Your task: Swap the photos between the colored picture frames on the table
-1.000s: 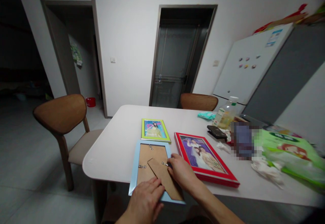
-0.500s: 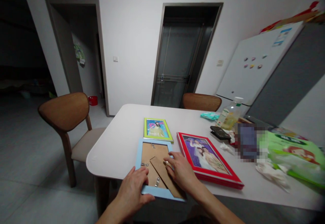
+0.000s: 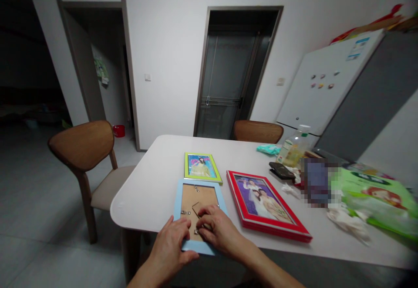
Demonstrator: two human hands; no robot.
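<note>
A light-blue picture frame (image 3: 178,198) lies face down at the table's near edge, its brown backing board (image 3: 191,198) showing. Small metal clips (image 3: 185,212) are fixed around the board. My left hand (image 3: 171,242) grips the frame's lower left corner, fingers over the rim and thumb along the near edge. Bent over the lower part of the backing, my right hand (image 3: 218,231) has its thumb and fingers closed at the bottom metal clip (image 3: 196,232). That hand covers most of the stand leg (image 3: 196,207) and the frame's lower right side.
Beyond the blue frame lies a green picture frame (image 3: 202,175). Red picture frames (image 3: 240,211) are stacked to the right. Farther right are a black wallet-like object (image 3: 281,171), a bottle (image 3: 294,146), crumpled tissues (image 3: 348,225) and a green package (image 3: 375,188). A chair (image 3: 83,146) stands left.
My right hand has moved left and down from the right-side clip to the bottom clip. The bottom clip has turned. My left hand stays on the frame's corner.
</note>
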